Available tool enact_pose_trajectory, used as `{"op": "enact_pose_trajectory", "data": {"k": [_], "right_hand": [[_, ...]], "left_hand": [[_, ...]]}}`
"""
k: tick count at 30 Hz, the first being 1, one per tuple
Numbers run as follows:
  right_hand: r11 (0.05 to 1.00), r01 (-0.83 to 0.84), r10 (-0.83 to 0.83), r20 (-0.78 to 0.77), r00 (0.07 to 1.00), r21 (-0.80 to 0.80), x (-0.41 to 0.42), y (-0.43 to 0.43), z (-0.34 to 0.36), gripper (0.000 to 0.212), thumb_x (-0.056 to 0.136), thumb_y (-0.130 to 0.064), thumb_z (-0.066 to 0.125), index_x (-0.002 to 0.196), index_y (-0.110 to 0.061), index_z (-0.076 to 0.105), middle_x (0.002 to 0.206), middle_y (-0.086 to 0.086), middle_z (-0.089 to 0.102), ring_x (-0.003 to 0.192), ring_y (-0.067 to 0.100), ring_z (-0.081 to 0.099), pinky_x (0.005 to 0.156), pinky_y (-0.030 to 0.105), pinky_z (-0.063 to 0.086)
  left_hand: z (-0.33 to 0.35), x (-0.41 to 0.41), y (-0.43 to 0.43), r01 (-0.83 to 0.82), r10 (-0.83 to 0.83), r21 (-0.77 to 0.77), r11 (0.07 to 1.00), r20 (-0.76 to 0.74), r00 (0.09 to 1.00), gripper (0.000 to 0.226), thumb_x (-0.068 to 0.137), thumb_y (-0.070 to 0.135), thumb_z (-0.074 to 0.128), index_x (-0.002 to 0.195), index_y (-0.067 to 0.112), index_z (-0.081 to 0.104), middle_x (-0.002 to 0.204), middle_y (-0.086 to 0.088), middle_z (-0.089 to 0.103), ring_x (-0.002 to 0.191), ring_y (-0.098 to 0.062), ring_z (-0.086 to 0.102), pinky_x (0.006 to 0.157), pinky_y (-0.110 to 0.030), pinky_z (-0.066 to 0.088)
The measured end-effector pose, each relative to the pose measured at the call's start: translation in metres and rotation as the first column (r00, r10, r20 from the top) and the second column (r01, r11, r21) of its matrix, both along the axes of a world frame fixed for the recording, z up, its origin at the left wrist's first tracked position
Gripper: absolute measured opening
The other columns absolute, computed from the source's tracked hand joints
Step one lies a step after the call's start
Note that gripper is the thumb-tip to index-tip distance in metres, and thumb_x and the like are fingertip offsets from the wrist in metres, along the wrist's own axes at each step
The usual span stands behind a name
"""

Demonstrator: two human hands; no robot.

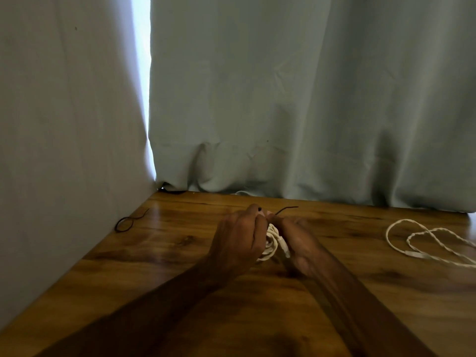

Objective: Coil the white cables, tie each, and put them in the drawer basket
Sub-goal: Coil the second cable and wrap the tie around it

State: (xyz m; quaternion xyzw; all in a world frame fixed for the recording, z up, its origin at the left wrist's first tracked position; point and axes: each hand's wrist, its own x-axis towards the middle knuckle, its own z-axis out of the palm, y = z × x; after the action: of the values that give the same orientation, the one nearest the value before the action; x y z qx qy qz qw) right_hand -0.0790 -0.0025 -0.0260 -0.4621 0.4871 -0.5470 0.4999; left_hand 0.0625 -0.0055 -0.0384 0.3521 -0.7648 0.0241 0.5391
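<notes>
White coil (272, 244), between left hand (238, 237), right hand (300, 244)

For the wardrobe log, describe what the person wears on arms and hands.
Left hand and right hand are bare: no gloves, rings or watch show. Both forearms are uncovered to the frame's edge, no sleeves. The right hand is blurred, so small items could escape.

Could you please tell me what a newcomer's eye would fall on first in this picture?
First, the hands mid-frame: the left hand grips a coiled white cable, and the right hand pinches a black tie poking up above it. A loose white cable sprawls on the wooden table at far right, and a second black tie lies at its left edge.
</notes>
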Motion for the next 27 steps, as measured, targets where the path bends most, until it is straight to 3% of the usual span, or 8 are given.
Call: {"op": "enact_pose_trajectory", "data": {"k": [3, 6, 10, 14, 17, 20, 23, 27], "right_hand": [[0.999, -0.021, 0.021, 0.004, 1.000, 0.033, 0.001, -0.002, -0.001, 0.034, 0.098, -0.012, 0.060, 0.067, -0.002, 0.068, 0.063, 0.014, 0.069, 0.053, 0.020, 0.068, 0.060, 0.031, 0.055], [0.997, -0.074, 0.072, 0.062, 0.995, 0.038, 0.001, -0.002, -0.004, 0.032, 0.100, -0.001, 0.051, 0.070, 0.000, 0.062, 0.064, 0.014, 0.065, 0.050, 0.017, 0.065, 0.053, 0.025, 0.055], [0.991, -0.124, 0.129, -0.102, 0.986, 0.055, -0.002, 0.006, -0.002, 0.025, 0.105, -0.011, 0.048, 0.086, -0.009, 0.065, 0.075, 0.004, 0.070, 0.066, 0.015, 0.067, 0.064, 0.027, 0.055], [0.993, -0.113, 0.118, -0.210, 0.971, 0.036, -0.002, 0.003, 0.001, 0.047, 0.096, -0.048, 0.062, 0.096, -0.005, 0.079, 0.091, 0.017, 0.078, 0.087, 0.031, 0.075, 0.088, 0.044, 0.057], [0.982, 0.016, -0.086, -0.378, 0.922, -0.186, 0.000, 0.003, 0.000, 0.042, 0.100, -0.049, 0.055, 0.090, -0.016, 0.080, 0.085, 0.004, 0.079, 0.085, 0.021, 0.075, 0.082, 0.043, 0.059], [0.869, 0.137, -0.294, -0.274, 0.916, -0.475, 0.003, 0.012, 0.010, 0.022, 0.100, -0.033, 0.061, 0.092, -0.020, 0.077, 0.076, -0.010, 0.074, 0.072, 0.001, 0.067, 0.069, 0.026, 0.050], [0.819, -0.061, -0.198, -0.381, 0.903, -0.571, 0.019, 0.033, 0.020, 0.016, 0.099, -0.020, 0.064, 0.093, -0.016, 0.078, 0.061, -0.018, 0.067, 0.055, -0.003, 0.059, 0.052, 0.012, 0.041], [0.825, -0.296, -0.204, -0.742, 0.639, -0.482, 0.046, 0.036, 0.003, 0.023, 0.103, -0.018, 0.055, 0.115, -0.026, 0.072, 0.064, -0.004, 0.071, 0.054, 0.007, 0.065, 0.057, 0.033, 0.055]], "left_hand": [[0.003, 0.000, 0.004, 0.025, -0.024, -0.025, 0.999, 0.041, 0.999, 0.037, 0.101, 0.030, 0.034, 0.089, 0.010, 0.062, 0.070, -0.003, 0.065, 0.058, -0.018, 0.058, 0.058, -0.041, 0.046], [0.002, -0.005, 0.010, 0.122, -0.120, -0.018, 0.992, 0.070, 0.990, 0.028, 0.102, 0.023, 0.036, 0.082, 0.015, 0.053, 0.062, -0.002, 0.056, 0.050, -0.016, 0.049, 0.050, -0.040, 0.041], [-0.006, 0.001, 0.007, -0.036, 0.154, -0.385, 0.922, 0.280, 0.947, 0.010, 0.093, 0.004, 0.061, 0.090, -0.004, 0.066, 0.080, -0.020, 0.070, 0.057, -0.024, 0.062, 0.046, -0.034, 0.046], [-0.019, 0.015, -0.024, -0.182, 0.249, -0.371, 0.911, 0.143, 0.958, 0.033, 0.084, 0.009, 0.081, 0.105, -0.003, 0.058, 0.092, -0.023, 0.072, 0.073, -0.029, 0.071, 0.061, -0.036, 0.057], [-0.023, 0.026, -0.042, -0.288, 0.363, -0.372, 0.882, 0.149, 0.920, 0.018, 0.091, 0.005, 0.071, 0.103, -0.005, 0.063, 0.093, -0.023, 0.071, 0.077, -0.031, 0.071, 0.064, -0.038, 0.057], [-0.014, 0.037, -0.051, -0.341, 0.400, -0.342, 0.876, 0.120, 0.908, 0.009, 0.098, 0.003, 0.057, 0.097, -0.005, 0.063, 0.085, -0.020, 0.069, 0.071, -0.029, 0.068, 0.060, -0.035, 0.055], [-0.004, 0.049, -0.054, -0.337, 0.357, -0.251, 0.907, 0.038, 0.933, 0.022, 0.104, 0.002, 0.040, 0.095, -0.001, 0.059, 0.078, -0.018, 0.066, 0.065, -0.030, 0.066, 0.056, -0.036, 0.052], [-0.003, 0.042, -0.052, -0.344, 0.378, -0.253, 0.904, 0.099, 0.921, 0.034, 0.105, 0.000, 0.028, 0.089, 0.002, 0.057, 0.071, -0.015, 0.061, 0.059, -0.027, 0.062, 0.051, -0.033, 0.048]]}}
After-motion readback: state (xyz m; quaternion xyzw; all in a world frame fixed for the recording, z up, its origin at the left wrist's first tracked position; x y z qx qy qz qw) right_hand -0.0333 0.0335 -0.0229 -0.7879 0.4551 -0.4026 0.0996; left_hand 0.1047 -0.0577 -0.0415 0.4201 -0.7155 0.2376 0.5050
